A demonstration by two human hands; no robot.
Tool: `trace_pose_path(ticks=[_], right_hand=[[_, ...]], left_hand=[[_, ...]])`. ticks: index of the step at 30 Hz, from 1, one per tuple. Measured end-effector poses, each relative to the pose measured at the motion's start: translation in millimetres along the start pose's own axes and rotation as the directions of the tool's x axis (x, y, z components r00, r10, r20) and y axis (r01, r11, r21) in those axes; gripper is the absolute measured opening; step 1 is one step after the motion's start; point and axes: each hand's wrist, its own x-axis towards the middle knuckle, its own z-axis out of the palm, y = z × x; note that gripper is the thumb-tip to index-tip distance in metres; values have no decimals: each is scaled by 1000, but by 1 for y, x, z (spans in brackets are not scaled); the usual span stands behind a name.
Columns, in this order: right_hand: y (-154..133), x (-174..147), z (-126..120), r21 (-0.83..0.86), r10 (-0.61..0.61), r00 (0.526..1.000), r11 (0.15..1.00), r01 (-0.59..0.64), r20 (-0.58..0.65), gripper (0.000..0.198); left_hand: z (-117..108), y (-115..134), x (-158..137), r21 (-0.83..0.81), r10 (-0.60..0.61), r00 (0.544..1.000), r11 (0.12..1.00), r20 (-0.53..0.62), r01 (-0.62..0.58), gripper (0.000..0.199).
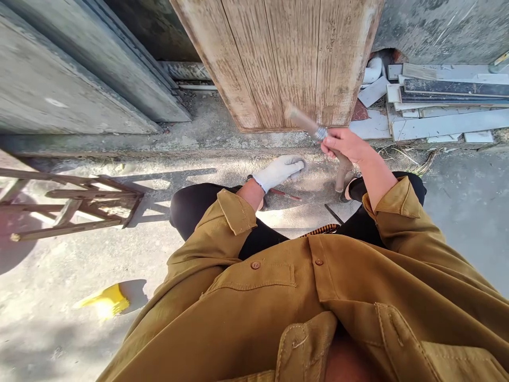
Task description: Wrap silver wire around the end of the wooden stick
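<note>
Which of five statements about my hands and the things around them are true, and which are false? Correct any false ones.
1. The left hand wears a white fabric glove. True.
2. The right hand holds a brown stick-like tool with a silvery band. True.
3. The right hand is gloved too. False: it is bare.
4. Nothing yellow lies on the ground. False: a bright yellow object lies at the person's left.
5. A weathered brown wooden plank panel is ahead of the hands. True.

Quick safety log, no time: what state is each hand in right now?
Left hand: gloved, fingers curled; whether it holds anything cannot be told.
Right hand: closed around a stick.
</note>
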Motion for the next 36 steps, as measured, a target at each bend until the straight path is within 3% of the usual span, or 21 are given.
trace_pose_path(ticks=[3, 4, 6, 8, 9, 11, 13, 16, 19, 22, 26, 28, 30, 32, 33, 36], right_hand=[[9, 8, -11, -90, 69, 939, 990, -105, -337, 38], [12, 10, -12, -210, 97, 921, 960, -187, -378, 36], [15, 13, -10, -505, 156, 925, 801, -323, -346, 31], [16, 12, -2, -731, 279, 948, 614, -298, -152, 28], [16, 12, 3, -788, 365, 931, 570, -235, -13, 26], [16, 10, 14, -794, 500, 822, 599, -102, 272, 22], [17, 9, 22, -726, 531, 710, 687, -40, 463, 19], [17, 8, 27, -612, 472, 659, 790, -22, 586, 19], [13, 5, 21, -482, 371, 697, 875, -41, 613, 19], [4, -2, 8, -302, 182, 827, 953, -16, 532, 19], [-3, -6, -4, -86, -13, 974, 996, 33, 227, 27], [-2, -3, -4, -64, 23, 999, 998, -21, 26, 25], [2, 3, 0, -115, 113, 983, 985, -131, -147, 19], [7, 9, 5, -292, 166, 949, 925, -245, -269, 12], [9, 11, 8, -428, 167, 939, 856, -290, -302, 9], [14, 15, 17, -793, 229, 950, 527, -304, -212, 15]], left_hand=[[2, -2, -2, -87, 4, 998, 996, 70, 2, 30], [2, -1, -3, -108, 7, 996, 994, 86, 2, 31], [-1, 1, -5, -109, 17, 996, 994, 84, -8, 33], [-6, 6, -8, -77, 24, 999, 997, 42, -21, 31], [-8, 9, -9, -53, 22, 1000, 998, 14, -22, 29], [-13, 14, -10, 5, 9, 999, 1000, -33, -8, 25], [-16, 15, -10, 70, -2, 999, 998, -50, 6, 24], [-18, 12, -7, 134, -8, 997, 991, -73, 17, 26], [-18, 4, 0, 140, -8, 992, 990, -127, 26, 28], [-13, -4, 7, 72, 17, 993, 997, -115, -9, 31], [-4, -6, 6, 45, 7, 1000, 999, 11, -8, 36], [-2, -4, 3, 47, -5, 998, 999, 69, 1, 37], [-1, -2, 0, 48, -9, 995, 999, 99, 4, 38], [-1, -1, -1, 76, -10, 991, 997, 136, 0, 39], [-2, 0, -2, 101, -10, 988, 995, 156, -6, 38], [-2, 0, -2, 176, -10, 982, 984, 187, -23, 34]])
